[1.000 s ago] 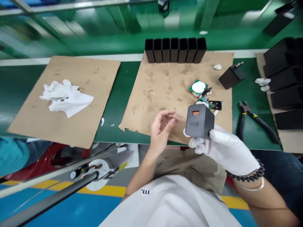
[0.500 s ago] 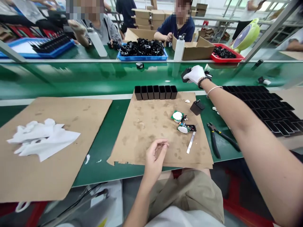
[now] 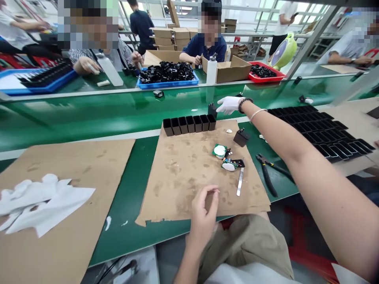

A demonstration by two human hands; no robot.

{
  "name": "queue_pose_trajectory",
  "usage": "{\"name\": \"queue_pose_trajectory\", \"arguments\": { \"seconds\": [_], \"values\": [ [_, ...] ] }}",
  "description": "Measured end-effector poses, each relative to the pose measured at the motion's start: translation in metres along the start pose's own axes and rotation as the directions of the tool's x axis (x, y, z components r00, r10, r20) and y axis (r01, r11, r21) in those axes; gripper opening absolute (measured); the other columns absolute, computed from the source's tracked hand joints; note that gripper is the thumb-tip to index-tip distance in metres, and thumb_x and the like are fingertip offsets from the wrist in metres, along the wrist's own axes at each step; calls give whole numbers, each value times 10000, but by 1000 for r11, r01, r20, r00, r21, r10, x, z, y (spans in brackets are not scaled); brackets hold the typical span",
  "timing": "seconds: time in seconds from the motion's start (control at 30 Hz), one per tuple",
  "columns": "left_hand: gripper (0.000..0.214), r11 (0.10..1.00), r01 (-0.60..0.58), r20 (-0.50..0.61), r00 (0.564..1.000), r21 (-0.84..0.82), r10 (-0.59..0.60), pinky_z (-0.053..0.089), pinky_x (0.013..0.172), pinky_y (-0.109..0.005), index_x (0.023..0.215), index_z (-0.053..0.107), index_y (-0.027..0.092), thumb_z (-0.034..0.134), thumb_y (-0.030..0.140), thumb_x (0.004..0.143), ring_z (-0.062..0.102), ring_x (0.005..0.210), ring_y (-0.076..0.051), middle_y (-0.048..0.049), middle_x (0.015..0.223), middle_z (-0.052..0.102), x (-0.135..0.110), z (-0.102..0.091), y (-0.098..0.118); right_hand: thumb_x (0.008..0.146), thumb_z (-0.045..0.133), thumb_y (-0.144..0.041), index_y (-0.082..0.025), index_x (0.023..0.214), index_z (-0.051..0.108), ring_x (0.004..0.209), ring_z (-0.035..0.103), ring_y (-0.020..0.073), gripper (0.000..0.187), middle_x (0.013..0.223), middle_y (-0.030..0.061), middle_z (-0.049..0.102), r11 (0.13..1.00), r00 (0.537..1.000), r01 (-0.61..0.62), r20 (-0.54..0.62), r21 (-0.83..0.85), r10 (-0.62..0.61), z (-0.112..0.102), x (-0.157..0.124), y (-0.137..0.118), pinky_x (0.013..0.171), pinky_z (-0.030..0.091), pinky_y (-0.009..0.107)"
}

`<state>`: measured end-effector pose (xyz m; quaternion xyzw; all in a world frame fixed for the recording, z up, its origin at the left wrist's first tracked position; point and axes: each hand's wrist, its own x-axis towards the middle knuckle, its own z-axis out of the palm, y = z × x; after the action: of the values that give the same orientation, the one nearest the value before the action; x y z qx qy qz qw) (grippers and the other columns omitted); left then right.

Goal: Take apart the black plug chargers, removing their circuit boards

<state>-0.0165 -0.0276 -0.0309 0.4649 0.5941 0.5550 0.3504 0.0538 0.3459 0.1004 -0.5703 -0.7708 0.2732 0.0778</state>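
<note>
My left hand [image 3: 205, 211] is bare and hovers over the near edge of the brown cardboard mat [image 3: 166, 189]. Its fingers curl loosely with a gap inside, and it holds nothing. My right hand [image 3: 230, 105], in a white glove, reaches over the green belt with its fingers stretched out. Just left of the fingertips stands a black plug adapter [image 3: 212, 110], prongs up. Beside it runs a row of open black cases [image 3: 189, 124]. Another black adapter [image 3: 242, 137] sits on the mat, near two circuit boards with white pads [image 3: 219, 150] and metal tweezers [image 3: 240, 182].
Black-handled cutting pliers [image 3: 268, 173] lie right of the mat, with many black cases [image 3: 322, 130] beyond. White gloves [image 3: 44, 201] rest on the left cardboard [image 3: 115, 157]. Across the belt, co-workers sit behind a blue tray of black parts [image 3: 168, 75] and a white bottle [image 3: 211, 71].
My right hand has moved left and let go of the black adapter, which now stands at the right end of the case row. The view has shifted; my left hand keeps its curled shape.
</note>
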Motion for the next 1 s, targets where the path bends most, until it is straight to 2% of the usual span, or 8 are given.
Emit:
{"name": "queue_pose_trajectory", "arguments": {
  "seconds": [0.13, 0.3, 0.4, 0.47, 0.57, 0.63, 0.73, 1.0],
  "values": [
    [151, 978, -111, 129, 988, 179, 88, 517, 868, -318, 1021, 663, 233, 514, 221, 1000, 687, 962, -184, -24, 1011, 737, -1, 1, 6, 929, 665, -254, -6, 1400, 570, 914, 721, 130, 541, 1178, 108, 756, 991, 992, 122, 6, 61, -122, -20, -44, 9, 985, 554, 363],
    [134, 916, -237, 261, 953, 324, 154, 494, 826, -361, 989, 624, 232, 538, 133, 962, 673, 921, -221, -20, 984, 736, 2, 0, 10, 922, 683, -269, -178, 1279, 696, 1096, 712, 186, 369, 1242, 66, 756, 948, 957, 269, -161, 168, -243, -19, -135, 30, 1094, 529, 406],
    [155, 904, -264, 272, 946, 336, 176, 501, 813, -354, 986, 617, 237, 552, 101, 947, 678, 911, -218, -13, 981, 744, 2, -1, 10, 916, 677, -424, -191, 1225, 739, 1132, 718, 236, 391, 1228, 77, 765, 920, 911, 325, -332, 218, -243, 17, -199, 61, 1096, 543, 435],
    [178, 899, -281, 258, 946, 337, 199, 508, 807, -347, 993, 620, 239, 556, 83, 938, 683, 907, -215, -11, 977, 748, 2, -2, 9, 904, 681, -447, -221, 1137, 782, 1120, 733, 252, 339, 1187, 63, 781, 940, 883, 271, -443, 209, -156, 55, -237, 88, 1074, 565, 429],
    [189, 888, -304, 234, 944, 345, 232, 511, 797, -337, 979, 623, 235, 553, 67, 930, 682, 892, -209, -10, 952, 744, 0, -3, 7, 905, 665, -442, -245, 1029, 799, 957, 781, 262, 269, 1057, 53, 811, 952, 753, 146, -655, 268, 69, 115, -277, 125, 932, 641, 425],
    [183, 879, -321, 231, 940, 353, 251, 509, 783, -328, 944, 622, 228, 546, 62, 928, 673, 862, -200, -8, 915, 735, -2, -4, 5, 925, 641, -414, -255, 1006, 796, 980, 778, 272, 237, 1049, 56, 810, 956, 654, 126, -747, 265, 121, 143, -290, 138, 985, 619, 450],
    [184, 868, -355, 242, 928, 347, 283, 504, 760, -309, 899, 622, 219, 542, 54, 919, 662, 822, -184, -4, 864, 724, -5, -7, 5, 933, 637, -388, -272, 980, 791, 976, 776, 261, 198, 1028, 43, 811, 960, 529, 130, -836, 248, 144, 163, -295, 142, 996, 609, 437],
    [180, 861, -380, 284, 913, 337, 292, 510, 780, -317, 906, 645, 208, 533, 70, 934, 669, 833, -180, -15, 865, 738, -4, -11, 5, 957, 583, -359, -232, 1091, 759, 1037, 758, 278, 256, 1090, 87, 793, 964, 389, 84, -899, 252, 201, 165, -287, 133, 975, 613, 473]
  ]
}}
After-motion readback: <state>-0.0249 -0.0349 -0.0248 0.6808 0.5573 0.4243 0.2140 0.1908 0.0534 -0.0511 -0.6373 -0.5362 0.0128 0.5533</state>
